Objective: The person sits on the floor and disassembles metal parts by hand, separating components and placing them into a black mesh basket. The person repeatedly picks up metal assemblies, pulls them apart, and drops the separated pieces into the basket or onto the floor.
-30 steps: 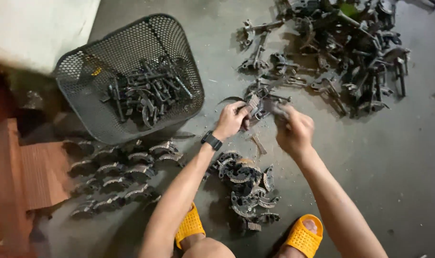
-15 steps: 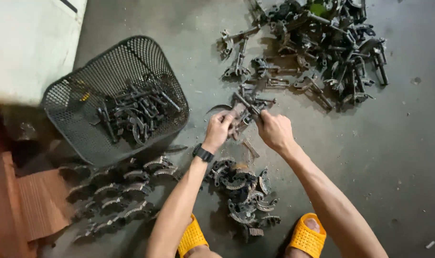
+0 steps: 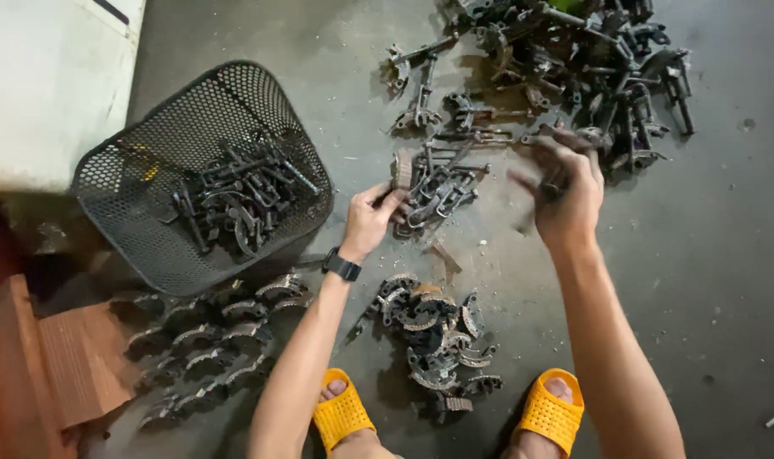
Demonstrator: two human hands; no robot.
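Sorting step: pulling one part from the tangled cluster of dark metal clamp parts (image 3: 434,189).
Left hand (image 3: 370,223) is gripping the cluster at the floor centre; right hand (image 3: 565,191), at 3 o'clock, is blurred, apparently clenching a small dark part; separating cleanly likely comes next.

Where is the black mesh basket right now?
In the head view, the black mesh basket sits on the floor at upper left, beyond the left hand, holding dark metal parts, with rows of curved pieces just below it.
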